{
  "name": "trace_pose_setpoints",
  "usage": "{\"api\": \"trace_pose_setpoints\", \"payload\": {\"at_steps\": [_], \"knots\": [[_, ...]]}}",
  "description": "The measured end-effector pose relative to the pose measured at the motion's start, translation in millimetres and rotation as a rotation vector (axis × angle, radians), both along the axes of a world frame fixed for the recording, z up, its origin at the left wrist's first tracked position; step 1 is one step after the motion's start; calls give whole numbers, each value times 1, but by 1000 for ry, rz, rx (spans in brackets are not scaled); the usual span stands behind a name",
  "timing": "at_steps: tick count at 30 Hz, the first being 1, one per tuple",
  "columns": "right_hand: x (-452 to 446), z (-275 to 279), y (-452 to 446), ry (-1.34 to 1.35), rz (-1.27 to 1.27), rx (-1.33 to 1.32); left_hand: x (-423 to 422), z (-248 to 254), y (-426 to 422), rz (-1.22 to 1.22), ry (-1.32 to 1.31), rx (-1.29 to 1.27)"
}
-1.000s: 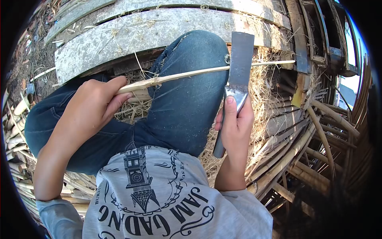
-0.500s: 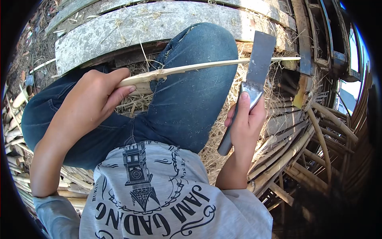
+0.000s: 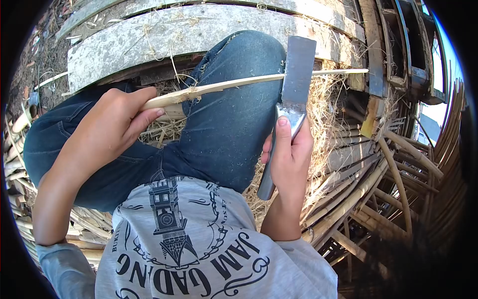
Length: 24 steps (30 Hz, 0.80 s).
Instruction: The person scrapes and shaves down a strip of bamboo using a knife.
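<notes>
My left hand (image 3: 119,119) is closed round the thick end of a pale bamboo strip (image 3: 224,85), which runs to the right across my raised knee and tapers to a thin tip. In my right hand (image 3: 289,149) is the dark handle of a broad-bladed knife (image 3: 298,70), my thumb lying on the metal at the base of the blade. The flat blade points away from me and crosses over the strip just right of the knee, covering a short piece of it.
Weathered planks (image 3: 199,32) lie beyond my knees. Pale shavings (image 3: 323,109) are heaped right of my leg. Bamboo poles (image 3: 348,194) are stacked at the lower right, and more canes (image 3: 84,226) lie at the left. A wooden frame (image 3: 418,50) stands at the upper right.
The knife in my right hand moved right along the strip, then came back left towards my knee. My left hand keeps its hold on the strip's thick end.
</notes>
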State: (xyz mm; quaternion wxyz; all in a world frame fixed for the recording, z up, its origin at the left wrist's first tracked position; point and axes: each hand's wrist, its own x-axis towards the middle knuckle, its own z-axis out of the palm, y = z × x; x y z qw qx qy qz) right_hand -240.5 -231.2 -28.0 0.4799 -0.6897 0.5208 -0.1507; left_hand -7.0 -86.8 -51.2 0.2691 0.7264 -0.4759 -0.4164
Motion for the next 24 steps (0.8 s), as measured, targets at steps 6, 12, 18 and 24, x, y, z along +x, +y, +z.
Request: {"api": "trace_pose_setpoints", "payload": {"at_steps": [6,12,18,24], "knots": [[-12,3,-25,73,30,-38,-1,1,0,-16,-25,44],[-13,2,-20,0,13,27,2,-3,-2,-15,1,-20],[-5,-6,2,32,118,-41,-1,-5,-3,-9,-41,10],[-11,-11,-5,-13,41,9,-2,-5,0,-8,6,43]]}}
